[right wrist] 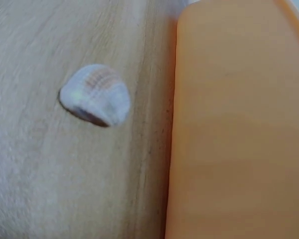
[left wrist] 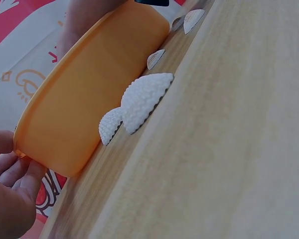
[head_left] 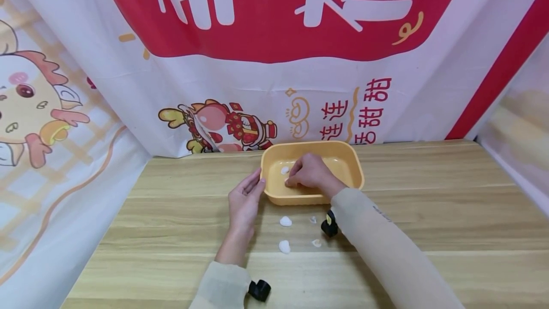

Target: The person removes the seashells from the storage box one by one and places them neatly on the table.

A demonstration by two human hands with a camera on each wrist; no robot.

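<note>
R hand (head_left: pixel 310 171) curled inside yellow tray (head_left: pixel 354 165), grip unclear, maybe on a shell; L hand (head_left: pixel 243 200) open, fingertips touching tray at 9 o'clock; shells (head_left: pixel 285 221) on table (head_left: pixel 429 213) at 6.

We wore long, pale beige sleeves on both arms, snug and smooth, ending at the wrists. A small black camera mount (head_left: pixel 259 290) sat strapped at the left cuff, and another black mount (head_left: pixel 329 225), with a touch of yellow, sat at the right wrist.

Bright, even, soft light with faint shadows; the head view bends at its edges, and the right wrist view is blurred.
</note>
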